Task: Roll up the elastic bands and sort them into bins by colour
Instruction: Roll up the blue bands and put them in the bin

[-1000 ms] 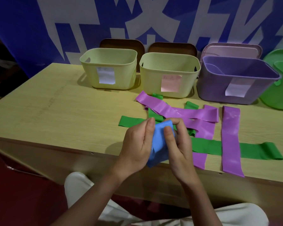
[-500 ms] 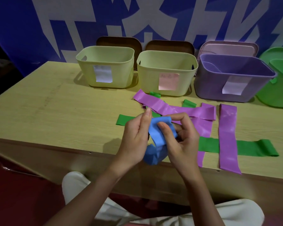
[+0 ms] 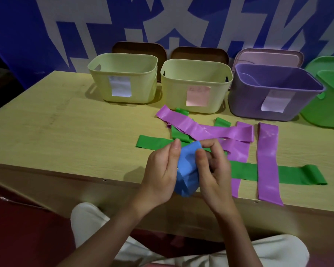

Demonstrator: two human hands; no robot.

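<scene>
In the head view, the blue band was held between both hands just above the near edge of the bench, partly rolled, its long axis running roughly from the near edge towards the far edge. The left hand gripped its left side with curled fingers and the right hand pinched its upper end between thumb and forefinger, so each grip was closed on the band. Both hands were equally near it; the loose end probably needed winding in before any drop.

Along the far edge stood four bins: a pale yellow bin with a white label, a second pale yellow bin with a pink label, a purple bin and a green bin, the last cut off by the frame. No bands showed inside them. Purple bands and green bands lay flat and crossed between the hands and the bins, unrolled.
</scene>
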